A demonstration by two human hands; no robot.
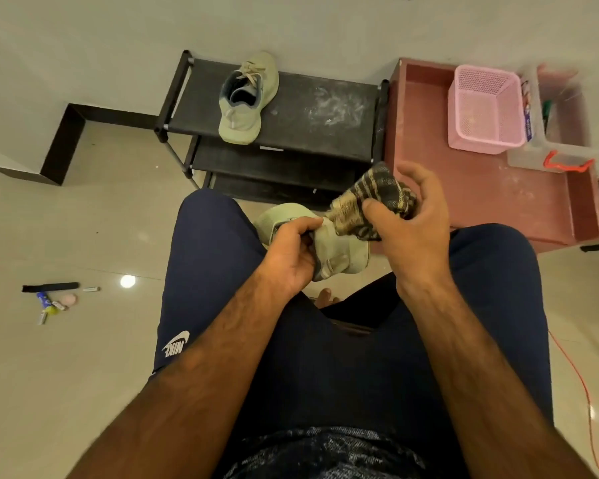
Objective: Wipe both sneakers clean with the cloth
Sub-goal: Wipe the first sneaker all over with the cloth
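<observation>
Seated, the left hand (291,250) grips one sneaker (339,254) between the knees while the right hand (405,223) presses the bunched cloth (370,202) on it, mid-wipe, the other sneaker (248,98) waiting beyond both hands on the rack (325,112), likely next.

Warm, even indoor light from overhead leaves a round glare spot on the glossy floor (128,281) at near left, while wide-angle distortion bends the edges and the clear box (550,133) at far right smears with blur.
</observation>
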